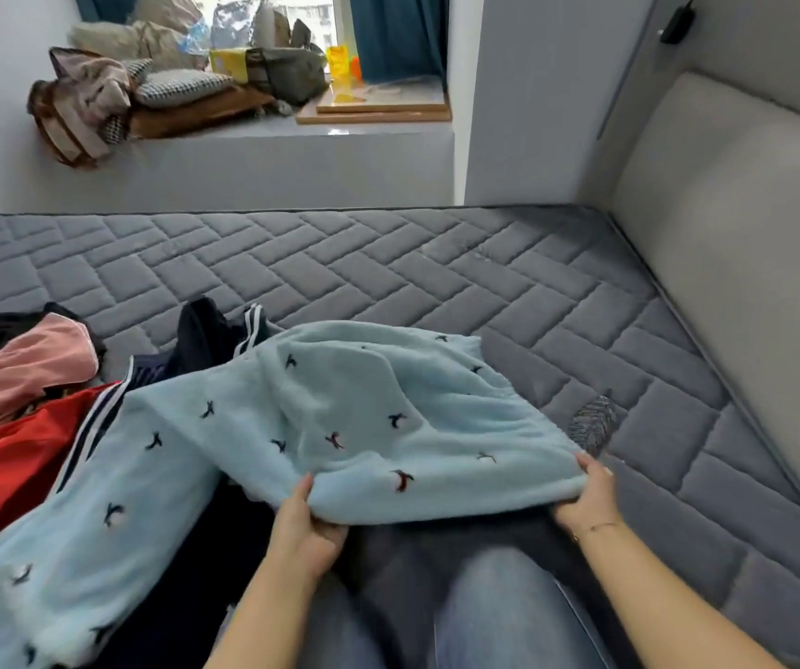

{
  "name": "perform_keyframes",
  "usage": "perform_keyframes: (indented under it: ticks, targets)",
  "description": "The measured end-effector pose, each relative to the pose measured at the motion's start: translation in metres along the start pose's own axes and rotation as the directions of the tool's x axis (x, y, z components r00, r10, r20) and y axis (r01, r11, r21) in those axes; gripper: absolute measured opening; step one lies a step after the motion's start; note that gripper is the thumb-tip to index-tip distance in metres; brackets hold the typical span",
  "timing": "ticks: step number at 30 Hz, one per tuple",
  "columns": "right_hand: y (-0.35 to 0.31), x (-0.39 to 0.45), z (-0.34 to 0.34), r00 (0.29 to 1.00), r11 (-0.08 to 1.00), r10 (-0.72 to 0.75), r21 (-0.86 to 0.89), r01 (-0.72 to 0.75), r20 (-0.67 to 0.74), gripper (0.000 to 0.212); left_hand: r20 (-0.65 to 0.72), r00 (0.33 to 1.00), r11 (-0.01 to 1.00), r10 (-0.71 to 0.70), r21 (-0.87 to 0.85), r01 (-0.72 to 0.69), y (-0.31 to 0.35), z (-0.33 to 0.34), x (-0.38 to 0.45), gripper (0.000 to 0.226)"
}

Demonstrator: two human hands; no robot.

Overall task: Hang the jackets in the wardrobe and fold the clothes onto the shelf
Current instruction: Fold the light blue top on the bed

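Observation:
A fluffy light-blue garment (340, 408) with small dark bird motifs lies spread over the grey quilted mattress (388, 272) in front of me. My left hand (304, 528) grips its near edge from below, fingers curled round the fabric. My right hand (591, 494) pinches the same edge further right. Part of the blue garment trails down to the lower left. A pile of other clothes lies at the left: a red garment (7, 470), a pink one (26, 369), and a dark navy piece with white stripes (224, 330).
A padded beige headboard (735, 263) runs along the right side. A window ledge (291, 137) behind the bed holds bags, cushions and a wooden board. My jeans-clad knees (499, 615) are at the bottom. A small dark patterned item (593, 422) lies by the garment's right edge.

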State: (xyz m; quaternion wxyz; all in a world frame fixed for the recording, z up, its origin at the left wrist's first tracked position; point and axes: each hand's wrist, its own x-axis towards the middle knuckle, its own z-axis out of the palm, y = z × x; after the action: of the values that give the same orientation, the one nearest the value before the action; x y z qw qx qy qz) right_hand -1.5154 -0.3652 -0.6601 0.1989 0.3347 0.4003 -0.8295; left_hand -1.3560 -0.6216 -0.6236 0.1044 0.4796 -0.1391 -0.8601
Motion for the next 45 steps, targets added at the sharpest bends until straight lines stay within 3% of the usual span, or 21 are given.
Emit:
perform_keyframes:
  ticks: [4, 7, 10, 12, 13, 17, 20, 22, 24, 27, 29, 31, 33, 35, 38, 41, 43, 45]
  targets:
    - [0.020, 0.008, -0.043, 0.996, 0.952, 0.024, -0.304, -0.048, -0.081, 0.022, -0.020, 1.000, 1.000, -0.008, 0.026, 0.009, -0.024, -0.013, 0.001, 0.040]
    - [0.018, 0.016, -0.039, 0.962, 0.850, -0.200, -0.521, 0.076, -0.186, 0.033, -0.034, 0.999, 0.997, 0.034, 0.069, -0.032, -0.019, 0.000, -0.003, 0.043]
    - [0.010, 0.002, -0.016, 0.868, 0.564, -0.486, -0.796, 0.220, -0.104, 0.048, -0.067, 0.994, 0.985, 0.088, 0.153, -0.077, -0.006, 0.010, -0.009, 0.043]
    - [0.010, -0.010, -0.003, 0.791, 0.293, -0.602, -0.893, 0.341, 0.105, 0.045, -0.040, 0.991, 0.982, 0.125, 0.150, -0.118, 0.005, 0.008, -0.013, 0.041]
    - [0.013, -0.016, 0.005, 0.775, 0.233, -0.593, -0.876, 0.423, 0.217, 0.039, -0.022, 0.988, 0.979, 0.152, 0.144, -0.147, 0.011, 0.003, -0.015, 0.038]
    - [0.040, -0.046, 0.047, 0.859, 0.396, -0.278, -0.763, 0.510, 0.429, 0.026, -0.009, 0.971, 0.962, 0.238, 0.141, -0.235, 0.036, -0.023, -0.023, 0.015]
    - [0.073, -0.067, 0.079, 0.833, 0.402, -0.121, -0.740, 0.539, 0.540, 0.021, -0.103, 0.954, 0.960, 0.281, 0.054, -0.276, 0.059, -0.051, -0.026, 0.029]
    - [0.101, -0.084, 0.100, 0.787, 0.338, -0.040, -0.733, 0.590, 0.616, 0.020, -0.201, 0.933, 0.951, 0.299, -0.017, -0.309, 0.075, -0.075, -0.027, 0.035]
    - [0.134, -0.100, 0.117, 0.705, 0.213, 0.061, -0.700, 0.682, 0.706, 0.021, -0.316, 0.888, 0.921, 0.334, -0.088, -0.378, 0.089, -0.104, -0.028, 0.025]
    - [0.185, -0.113, 0.142, 0.475, -0.120, 0.168, -0.460, 0.880, 0.864, 0.041, -0.442, 0.829, 0.882, 0.342, -0.154, -0.446, 0.104, -0.146, -0.028, 0.008]
    - [0.214, -0.116, 0.159, 0.364, -0.336, 0.216, -0.281, 0.899, 0.906, 0.057, -0.443, 0.848, 0.885, 0.292, -0.212, -0.415, 0.109, -0.167, -0.025, 0.019]
    - [0.241, -0.111, 0.172, 0.322, -0.520, 0.299, -0.130, 0.844, 0.898, 0.068, -0.402, 0.874, 0.884, 0.274, -0.252, -0.393, 0.112, -0.177, -0.020, 0.018]
    - [0.260, -0.101, 0.176, 0.358, -0.638, 0.326, -0.076, 0.766, 0.875, 0.073, -0.368, 0.875, 0.881, 0.316, -0.229, -0.414, 0.114, -0.180, -0.013, 0.017]
    - [0.269, -0.091, 0.179, 0.395, -0.719, 0.232, -0.117, 0.685, 0.889, 0.074, -0.304, 0.887, 0.883, 0.348, -0.213, -0.419, 0.124, -0.178, -0.005, 0.015]
    - [0.270, -0.078, 0.181, 0.441, -0.728, 0.031, -0.282, 0.624, 0.897, 0.074, -0.150, 0.927, 0.904, 0.343, -0.215, -0.369, 0.145, -0.169, 0.003, 0.012]
    - [0.268, -0.064, 0.177, 0.513, -0.797, 0.120, -0.226, 0.560, 0.850, 0.075, -0.079, 0.917, 0.896, 0.391, -0.195, -0.399, 0.170, -0.152, 0.012, 0.015]
    - [0.263, -0.064, 0.174, 0.523, -0.762, 0.194, -0.208, 0.613, 0.830, 0.066, -0.047, 0.926, 0.912, 0.373, -0.164, -0.376, 0.187, -0.139, 0.020, 0.013]
    - [0.254, -0.074, 0.174, 0.528, -0.574, 0.287, -0.298, 0.763, 0.799, 0.051, -0.031, 0.950, 0.943, 0.310, -0.119, -0.312, 0.197, -0.126, 0.026, 0.029]
